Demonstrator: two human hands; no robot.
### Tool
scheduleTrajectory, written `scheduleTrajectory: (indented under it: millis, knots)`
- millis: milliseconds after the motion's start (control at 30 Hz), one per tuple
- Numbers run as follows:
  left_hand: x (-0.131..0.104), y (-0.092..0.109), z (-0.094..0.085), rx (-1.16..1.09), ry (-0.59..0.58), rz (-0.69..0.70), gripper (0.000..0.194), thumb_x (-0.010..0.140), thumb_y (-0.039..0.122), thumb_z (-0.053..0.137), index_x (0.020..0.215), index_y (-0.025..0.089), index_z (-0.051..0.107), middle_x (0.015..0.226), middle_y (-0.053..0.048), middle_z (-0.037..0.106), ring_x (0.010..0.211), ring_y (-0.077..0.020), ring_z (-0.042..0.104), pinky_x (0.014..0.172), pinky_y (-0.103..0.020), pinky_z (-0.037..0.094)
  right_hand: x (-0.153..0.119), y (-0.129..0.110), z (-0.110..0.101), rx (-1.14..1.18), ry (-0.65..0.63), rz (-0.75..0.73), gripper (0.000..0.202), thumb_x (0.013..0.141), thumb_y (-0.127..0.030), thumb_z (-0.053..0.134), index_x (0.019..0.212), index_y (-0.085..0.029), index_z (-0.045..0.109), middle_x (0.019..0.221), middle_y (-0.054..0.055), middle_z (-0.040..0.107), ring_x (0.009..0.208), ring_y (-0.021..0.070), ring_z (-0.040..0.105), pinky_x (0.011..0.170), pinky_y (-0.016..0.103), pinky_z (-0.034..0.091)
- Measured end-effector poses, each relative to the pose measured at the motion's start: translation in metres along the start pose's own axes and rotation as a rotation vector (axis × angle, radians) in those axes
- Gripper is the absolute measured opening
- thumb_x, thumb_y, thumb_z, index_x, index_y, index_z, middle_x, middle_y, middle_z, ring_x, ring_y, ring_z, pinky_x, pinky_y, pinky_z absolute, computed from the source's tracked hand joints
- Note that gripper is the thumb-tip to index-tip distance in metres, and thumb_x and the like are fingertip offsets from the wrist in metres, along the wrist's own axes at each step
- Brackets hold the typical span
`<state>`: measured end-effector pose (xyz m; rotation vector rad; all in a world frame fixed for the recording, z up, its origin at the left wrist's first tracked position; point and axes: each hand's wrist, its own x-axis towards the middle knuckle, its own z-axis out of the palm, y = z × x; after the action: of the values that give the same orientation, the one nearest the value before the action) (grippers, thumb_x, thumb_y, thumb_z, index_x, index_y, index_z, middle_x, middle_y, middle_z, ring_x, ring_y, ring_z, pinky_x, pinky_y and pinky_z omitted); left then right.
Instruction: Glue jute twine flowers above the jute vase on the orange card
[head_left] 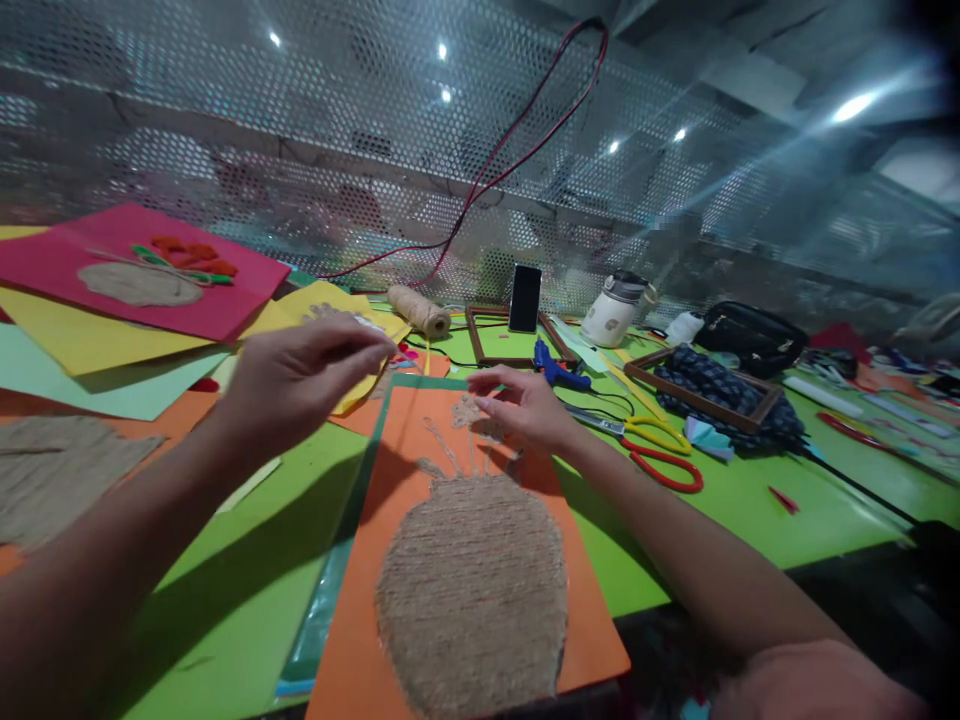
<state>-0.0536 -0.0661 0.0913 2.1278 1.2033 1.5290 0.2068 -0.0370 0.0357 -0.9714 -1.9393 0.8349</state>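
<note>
The orange sheet (465,560) lies flat on the green table (247,560), a jute vase shape (472,590) glued at its middle. The right hand (525,405) rests at the sheet's far end, fingers loosely curled on a small jute flower (471,410) there. The left hand (300,380) hovers left of the sheet — fingertips pinched together, whether on anything I cannot tell. Scissors (660,450) lie right of the sheet.

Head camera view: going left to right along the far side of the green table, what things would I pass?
Pink sheet with a jute vase picture → twine spool → upright phone → white jar → black pouch. Nearer, the left hand hovers left of the orange card; the right hand touches it.
</note>
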Motion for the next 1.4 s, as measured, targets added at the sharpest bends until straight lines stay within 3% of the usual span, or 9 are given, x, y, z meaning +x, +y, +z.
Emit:
scheduleTrajectory:
  millis: [67,133,400,500,733,1033,1200,1300,1400]
  knots:
    - [0.004,0.003,-0.008,-0.078,0.152,-0.074,0.023,0.083,0.036,0.072,0.09,0.014,0.074,0.076,0.0,0.068,0.07,-0.0114,0.059,0.071,-0.023,0.048,0.0,0.003,0.001,-0.196,-0.036,-0.099,0.032,0.089,-0.016,0.065,0.12,-0.021,0.069,0.125,0.01,0.067,0.114,0.0218,0.061,0.092,0.037,0.055]
    - [0.008,-0.007,-0.009,-0.061,0.14,-0.139,0.028,0.083,0.039,0.07,0.091,0.013,0.073,0.078,0.0,0.069,0.071,-0.0119,0.059,0.069,-0.022,0.047,0.001,0.009,0.004,-0.372,-0.096,-0.134,0.035,0.091,-0.016,0.064,0.126,-0.02,0.067,0.129,0.012,0.065,0.121,0.0242,0.057,0.101,0.042,0.051]
    - [0.014,-0.075,0.002,0.401,-0.391,-0.193,0.042,0.076,0.048,0.05,0.089,0.015,0.074,0.085,-0.008,0.076,0.067,-0.0184,0.059,0.068,-0.029,0.046,0.006,0.037,-0.008,-0.641,0.054,-0.014,0.032,0.093,-0.013,0.058,0.123,-0.019,0.07,0.102,0.01,0.073,0.103,0.0277,0.062,0.096,0.048,0.049]
    - [0.012,-0.071,0.004,0.408,-0.421,-0.159,0.043,0.078,0.047,0.048,0.092,0.015,0.073,0.086,-0.009,0.076,0.07,-0.0193,0.06,0.069,-0.03,0.045,0.006,0.039,-0.012,-0.633,0.08,-0.044,0.028,0.092,-0.011,0.058,0.115,-0.018,0.073,0.098,0.011,0.073,0.1,0.027,0.06,0.095,0.047,0.051]
    - [0.012,-0.066,0.002,0.338,-0.458,-0.169,0.039,0.084,0.05,0.05,0.09,0.016,0.068,0.085,-0.007,0.074,0.076,-0.0192,0.06,0.071,-0.03,0.045,-0.001,0.028,0.013,-0.588,-0.149,-0.293,0.029,0.101,-0.022,0.055,0.128,-0.019,0.066,0.134,0.013,0.064,0.123,0.026,0.051,0.105,0.049,0.044]
    - [-0.002,-0.052,0.024,0.147,-0.553,-0.047,0.032,0.086,0.045,0.053,0.087,0.017,0.07,0.082,-0.007,0.069,0.076,-0.0186,0.06,0.071,-0.03,0.046,0.0,0.018,0.006,-0.47,0.161,-0.315,0.017,0.094,-0.015,0.057,0.101,-0.02,0.072,0.101,0.009,0.071,0.1,0.0251,0.06,0.093,0.045,0.05]
    - [0.001,-0.07,0.021,0.225,-0.397,-0.117,0.039,0.084,0.049,0.052,0.095,0.017,0.072,0.087,-0.007,0.072,0.072,-0.0186,0.059,0.07,-0.03,0.046,-0.006,0.008,0.019,-0.472,-0.082,-0.242,0.034,0.099,-0.018,0.052,0.13,-0.019,0.063,0.121,0.013,0.067,0.117,0.026,0.055,0.102,0.046,0.047]
    - [0.001,-0.086,0.019,0.286,-0.431,-0.188,0.039,0.082,0.046,0.052,0.097,0.017,0.074,0.089,-0.007,0.075,0.074,-0.0199,0.062,0.07,-0.03,0.047,-0.009,0.007,0.027,-0.499,-0.214,-0.194,0.041,0.102,-0.021,0.05,0.142,-0.019,0.054,0.129,0.015,0.064,0.122,0.027,0.054,0.104,0.048,0.045]
    - [-0.004,-0.09,0.024,0.258,-0.522,-0.206,0.038,0.083,0.039,0.052,0.103,0.015,0.074,0.095,-0.011,0.077,0.081,-0.0225,0.065,0.074,-0.032,0.048,-0.006,0.008,0.026,-0.449,-0.108,-0.2,0.036,0.097,-0.015,0.055,0.133,-0.021,0.061,0.108,0.009,0.07,0.105,0.0234,0.061,0.097,0.043,0.048]
